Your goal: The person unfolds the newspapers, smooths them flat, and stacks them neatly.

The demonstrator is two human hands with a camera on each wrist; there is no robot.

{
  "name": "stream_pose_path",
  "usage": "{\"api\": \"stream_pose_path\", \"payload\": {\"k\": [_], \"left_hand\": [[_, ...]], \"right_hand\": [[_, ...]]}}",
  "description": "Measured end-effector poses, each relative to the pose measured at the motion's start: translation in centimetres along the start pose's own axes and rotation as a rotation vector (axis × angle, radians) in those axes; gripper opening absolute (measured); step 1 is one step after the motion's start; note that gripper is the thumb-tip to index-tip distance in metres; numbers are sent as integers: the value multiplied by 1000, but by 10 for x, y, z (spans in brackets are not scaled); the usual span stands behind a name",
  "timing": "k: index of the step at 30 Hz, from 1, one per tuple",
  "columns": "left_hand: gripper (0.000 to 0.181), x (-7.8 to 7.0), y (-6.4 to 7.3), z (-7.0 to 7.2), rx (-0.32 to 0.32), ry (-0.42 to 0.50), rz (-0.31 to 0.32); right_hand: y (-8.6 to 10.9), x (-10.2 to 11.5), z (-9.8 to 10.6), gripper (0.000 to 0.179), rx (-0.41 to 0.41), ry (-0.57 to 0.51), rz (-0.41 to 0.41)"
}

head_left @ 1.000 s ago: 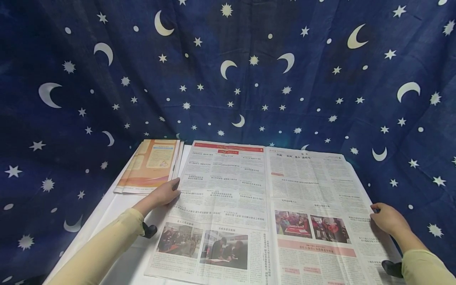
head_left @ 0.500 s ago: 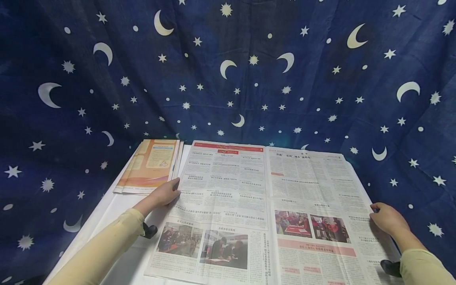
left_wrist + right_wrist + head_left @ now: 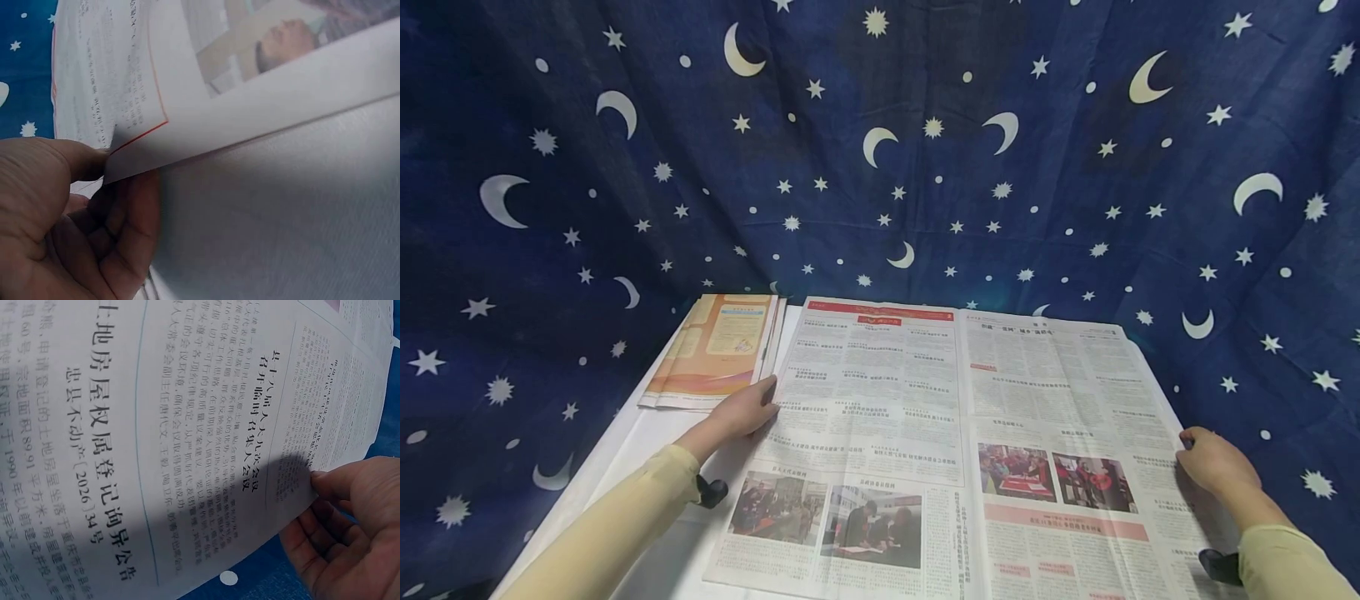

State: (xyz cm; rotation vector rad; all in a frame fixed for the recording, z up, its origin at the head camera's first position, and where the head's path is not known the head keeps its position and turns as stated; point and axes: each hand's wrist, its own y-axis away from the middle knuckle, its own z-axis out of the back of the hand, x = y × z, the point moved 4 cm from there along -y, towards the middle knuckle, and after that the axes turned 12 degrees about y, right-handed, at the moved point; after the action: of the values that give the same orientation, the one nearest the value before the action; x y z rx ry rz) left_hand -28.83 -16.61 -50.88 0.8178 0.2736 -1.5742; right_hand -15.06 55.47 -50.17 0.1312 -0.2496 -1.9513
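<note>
A newspaper (image 3: 895, 433) lies spread open on the white table, with a fold down its middle and colour photos on both pages. My left hand (image 3: 743, 410) pinches its left edge; in the left wrist view the thumb (image 3: 84, 159) is on top and curled fingers (image 3: 134, 219) are beneath the paper. At the right edge my right hand (image 3: 1217, 462) pinches the sheet. The right wrist view shows that thumb (image 3: 334, 480) over the newspaper (image 3: 187, 456), with the fingers tucked under its edge.
Folded orange papers (image 3: 722, 350) are stacked at the table's back left, just beyond my left hand. The white table (image 3: 632, 467) shows along the left side. A dark blue curtain (image 3: 820, 100) with moons and stars hangs behind and at both sides.
The newspaper stays in place with both hands at its edges. My right hand has shifted very slightly; otherwise hardly anything differs.
</note>
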Motion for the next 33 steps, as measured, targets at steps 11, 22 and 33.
{"api": "stream_pose_path", "payload": {"k": [11,22,33], "left_hand": [[73,-10,21,32,-11,23,-86],[66,-18,33,54,-73,233,-237],[67,-6,34,69,-192,171,-285]], "right_hand": [[10,9,16,52,-142,30,6],[10,52,33,52,-257,-23,150],[18,140,44,56,-314,-98,329]]}}
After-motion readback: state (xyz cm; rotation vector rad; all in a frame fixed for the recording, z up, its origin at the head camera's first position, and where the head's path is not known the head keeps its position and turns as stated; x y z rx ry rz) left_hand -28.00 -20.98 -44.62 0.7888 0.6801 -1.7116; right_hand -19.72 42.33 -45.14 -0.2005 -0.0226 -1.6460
